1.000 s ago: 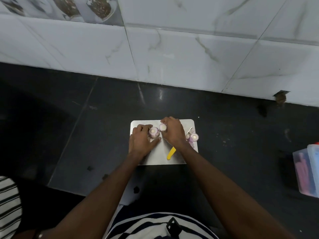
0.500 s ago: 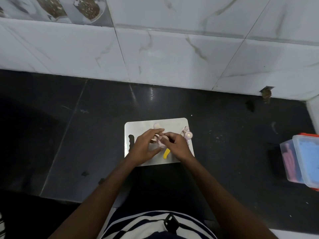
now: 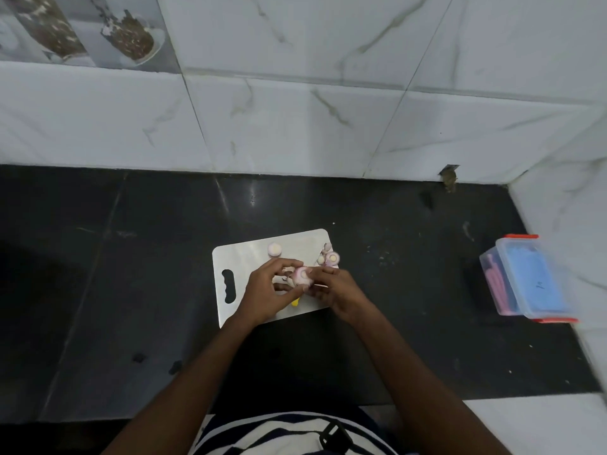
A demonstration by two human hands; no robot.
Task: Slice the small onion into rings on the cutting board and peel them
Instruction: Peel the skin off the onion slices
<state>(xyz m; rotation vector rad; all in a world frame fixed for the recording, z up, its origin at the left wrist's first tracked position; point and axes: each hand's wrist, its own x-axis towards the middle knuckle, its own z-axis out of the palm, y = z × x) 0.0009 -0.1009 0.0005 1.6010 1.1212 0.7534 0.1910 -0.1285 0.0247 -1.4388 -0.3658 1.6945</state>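
Both hands meet over the white rectangular plastic cutting board (image 3: 249, 257), the left hand (image 3: 267, 295) and right hand (image 3: 333, 290) together pinching a pale pink-and-white onion slice (image 3: 301, 276) between their fingertips. A second round onion slice (image 3: 274, 249) lies at the board's 12 o'clock edge, with more cut onion pieces (image 3: 331, 257) at 2 o'clock. A yellow knife handle (image 3: 295, 302) peeks out beneath the hands. At 3 o'clock on the dark stone counter (image 3: 131, 274), well apart, sits a clear plastic box (image 3: 525, 279).

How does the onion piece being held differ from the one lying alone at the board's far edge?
The held onion piece is pinched between the left hand and right hand; the far onion piece lies untouched on the cutting board. The held one shows a pink rim; the far one looks paler. Both are small and round.
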